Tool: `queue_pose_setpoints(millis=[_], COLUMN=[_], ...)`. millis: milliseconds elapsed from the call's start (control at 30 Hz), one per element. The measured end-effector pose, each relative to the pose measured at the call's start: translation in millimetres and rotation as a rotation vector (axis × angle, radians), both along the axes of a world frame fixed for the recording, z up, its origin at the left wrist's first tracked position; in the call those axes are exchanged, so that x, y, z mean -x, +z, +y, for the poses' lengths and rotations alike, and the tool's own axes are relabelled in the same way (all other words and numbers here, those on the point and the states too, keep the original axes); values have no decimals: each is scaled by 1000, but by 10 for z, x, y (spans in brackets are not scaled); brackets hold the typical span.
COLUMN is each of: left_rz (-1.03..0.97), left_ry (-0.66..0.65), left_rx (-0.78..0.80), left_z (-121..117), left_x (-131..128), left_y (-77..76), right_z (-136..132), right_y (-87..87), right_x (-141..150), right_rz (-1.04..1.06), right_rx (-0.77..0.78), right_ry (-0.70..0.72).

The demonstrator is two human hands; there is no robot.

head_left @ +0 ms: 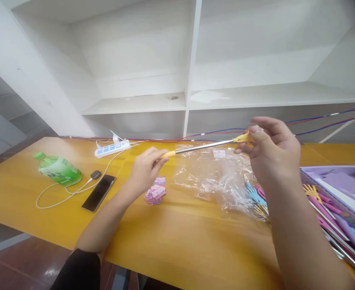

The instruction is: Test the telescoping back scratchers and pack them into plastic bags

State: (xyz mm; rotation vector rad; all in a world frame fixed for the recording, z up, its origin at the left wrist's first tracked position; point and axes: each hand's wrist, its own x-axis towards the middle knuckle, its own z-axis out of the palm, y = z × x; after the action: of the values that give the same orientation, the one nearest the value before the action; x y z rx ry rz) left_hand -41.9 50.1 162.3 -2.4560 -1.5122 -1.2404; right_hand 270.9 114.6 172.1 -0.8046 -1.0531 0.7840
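Observation:
A yellow back scratcher [204, 146] with a silver metal rod is held level above the table between both hands. My left hand [147, 168] is closed around its yellow handle end. At the other end, my right hand [271, 149] pinches the yellow hand-shaped head between thumb and fingers, which partly hide it. Below my left hand lies a small pile of pink and purple cards [155, 192]. Clear plastic bags [213, 177] are spread under the rod. Blue, pink and yellow scratcher heads [255, 194] show beside my right forearm.
A purple-edged box [331, 171] stands at the right, with several colourful back scratchers [331, 213] by it. To the left are a green bottle [58, 169], a phone [99, 193], a white cable and a power strip [112, 148]. White shelving [135, 104] rises behind the table.

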Motion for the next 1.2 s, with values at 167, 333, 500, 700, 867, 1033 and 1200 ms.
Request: queue_pose_setpoints(millis=[167,333,500,700,867,1033,1200], left_rz=[0,-70,99,86,79,-56,-513], left_ry=[-142,-249,-223,-109,-174,-209,-205], left_rx=[-97,-317,-301,-209,-176,-153,-29], left_z=[-37,-75,-57,-81,-108,-117,-108], left_x=[40,71,140,141,167,156,87], left_y=[39,60,77,110,147,172,121], right_z=[-64,-85,-153,-153,-130,-115,-87], right_y=[-59,-80,-52,-69,-73,-86,-123], right_x=[-48,15,82,88,112,124,149], right_rz=[-397,-478,-525,-521,-567,-565,-539], right_rx=[-3,42,5,-59,-61,-38,-22], right_ry=[-161,-153,-203,-299,-288,-249,-210])
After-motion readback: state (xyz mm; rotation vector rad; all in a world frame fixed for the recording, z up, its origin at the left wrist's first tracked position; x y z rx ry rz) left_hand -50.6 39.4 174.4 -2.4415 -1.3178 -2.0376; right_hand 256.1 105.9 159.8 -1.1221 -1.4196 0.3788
